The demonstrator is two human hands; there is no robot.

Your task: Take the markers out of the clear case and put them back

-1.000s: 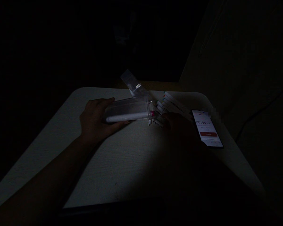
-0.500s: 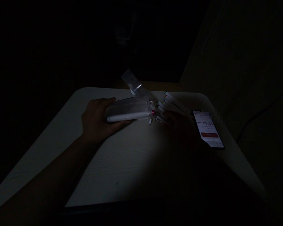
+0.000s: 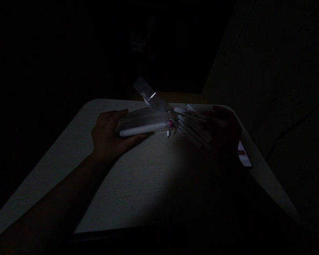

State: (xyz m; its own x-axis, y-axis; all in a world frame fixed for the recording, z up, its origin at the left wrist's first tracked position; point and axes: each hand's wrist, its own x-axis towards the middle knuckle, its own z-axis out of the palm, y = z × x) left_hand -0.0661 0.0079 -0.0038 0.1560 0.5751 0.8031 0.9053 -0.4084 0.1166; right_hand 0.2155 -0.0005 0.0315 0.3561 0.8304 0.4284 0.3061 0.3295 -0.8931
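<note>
My left hand [image 3: 107,132] is wrapped round the closed end of a clear plastic case [image 3: 145,118], which lies on its side. The case's hinged lid [image 3: 148,92] stands open, tilted up and away. Inside lies a white marker [image 3: 146,129] with a pink end [image 3: 171,123] at the case's mouth. My right hand [image 3: 223,127], very dark, pinches a white marker [image 3: 187,112] that points left toward the case. Below it several loose white markers [image 3: 192,132] lie in a pile, partly hidden by the right hand.
A lit phone [image 3: 245,156] lies at the right side of the pale table [image 3: 117,194], mostly covered by my right hand and arm. A cable [image 3: 289,131] runs down the dark wall at the right. The far background is nearly black.
My right hand has moved right and away from the case's mouth, now with a marker in its fingers, and covers most of the phone. My left hand and the case have barely moved.
</note>
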